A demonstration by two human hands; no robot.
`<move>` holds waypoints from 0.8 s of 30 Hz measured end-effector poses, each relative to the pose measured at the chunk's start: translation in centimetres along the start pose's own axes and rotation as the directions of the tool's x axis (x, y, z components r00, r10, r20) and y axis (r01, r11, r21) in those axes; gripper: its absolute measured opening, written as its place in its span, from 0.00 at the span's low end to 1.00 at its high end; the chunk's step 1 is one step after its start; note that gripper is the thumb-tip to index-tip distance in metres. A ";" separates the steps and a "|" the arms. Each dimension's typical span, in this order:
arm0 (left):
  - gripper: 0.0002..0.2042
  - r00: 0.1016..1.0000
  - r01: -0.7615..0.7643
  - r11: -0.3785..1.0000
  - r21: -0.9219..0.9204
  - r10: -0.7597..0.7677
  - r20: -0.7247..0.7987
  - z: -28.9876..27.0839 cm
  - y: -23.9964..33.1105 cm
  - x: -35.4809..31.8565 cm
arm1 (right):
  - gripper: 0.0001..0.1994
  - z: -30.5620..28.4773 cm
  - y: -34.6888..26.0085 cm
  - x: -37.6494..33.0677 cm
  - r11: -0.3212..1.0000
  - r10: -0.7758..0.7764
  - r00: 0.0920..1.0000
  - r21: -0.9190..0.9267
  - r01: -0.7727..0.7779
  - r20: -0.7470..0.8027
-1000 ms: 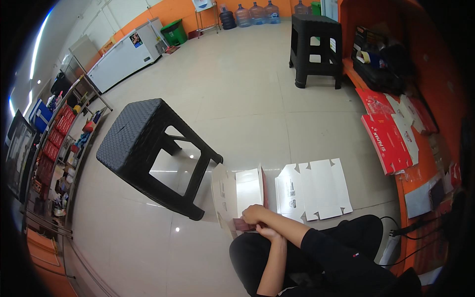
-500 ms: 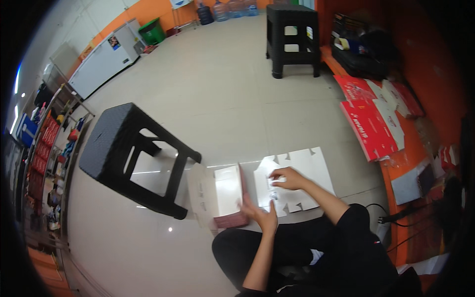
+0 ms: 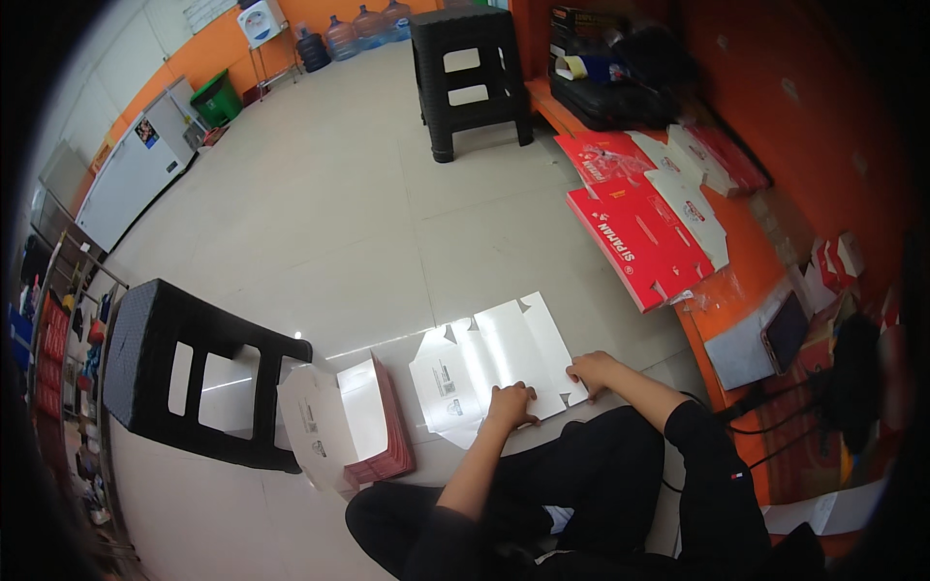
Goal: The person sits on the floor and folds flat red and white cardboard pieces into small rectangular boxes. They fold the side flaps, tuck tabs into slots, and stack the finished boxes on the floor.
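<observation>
A flat white cardboard box blank (image 3: pixel 504 339), with notched edges and small printed marks on its left panel, lies on the floor in front of my crossed legs. My left hand (image 3: pixel 511 407) is on its near edge, fingers bent over the board and thumb toward me. At the right corner, my right hand (image 3: pixel 596 375) grips the board's edge between thumb and fingers; the fingertips are partly hidden. Left of it stands a stack of folded box blanks (image 3: pixel 373 407) with red edges, a white printed flap spreading out from its left side.
A black plastic stool (image 3: pixel 194 378) stands just left of the stack, another stool (image 3: pixel 470 82) farther back. Along the right runs an orange ledge (image 3: pixel 717 358) carrying red box blanks (image 3: pixel 639 237), a phone (image 3: pixel 783 334) and cables. A white chest freezer (image 3: pixel 136 184) is at the far left.
My left hand has gone from beside the stack onto the blank's near edge. My right hand has moved from the blank's left part to its right corner. The view has shifted right.
</observation>
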State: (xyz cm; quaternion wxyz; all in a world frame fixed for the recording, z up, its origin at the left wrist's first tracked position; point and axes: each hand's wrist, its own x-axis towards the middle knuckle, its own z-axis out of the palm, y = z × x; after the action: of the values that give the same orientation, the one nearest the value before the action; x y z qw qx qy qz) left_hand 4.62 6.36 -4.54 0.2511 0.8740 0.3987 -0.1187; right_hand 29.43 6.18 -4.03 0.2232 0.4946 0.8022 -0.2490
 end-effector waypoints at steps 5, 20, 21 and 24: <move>0.22 0.995 -0.088 0.988 -0.129 0.092 0.025 0.0 -1.4 0.7 | 0.32 -0.4 0.7 0.5 0.984 0.036 0.997 0.173 -0.047 0.067; 0.16 0.984 -0.034 0.787 -0.616 -0.080 -0.157 -5.6 -2.1 -0.6 | 0.14 -4.8 1.5 -4.8 0.895 -0.008 0.894 0.395 0.206 -0.447; 0.18 0.992 0.019 0.731 -0.682 -0.098 -0.077 -7.1 -1.5 -1.2 | 0.12 -5.8 1.1 -6.2 0.791 0.087 0.902 0.580 0.196 -0.423; 0.19 0.995 0.054 0.641 -0.766 -0.095 -0.009 -9.3 -0.8 -2.5 | 0.06 -8.6 -1.2 -9.0 0.520 0.263 0.851 0.809 0.272 -0.455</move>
State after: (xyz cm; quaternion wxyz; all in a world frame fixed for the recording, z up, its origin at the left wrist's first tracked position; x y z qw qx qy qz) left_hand 2.47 10.16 4.14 0.5814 0.6718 0.4533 0.0715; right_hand 31.06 4.92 8.29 -0.2771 0.5846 0.6047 -0.4646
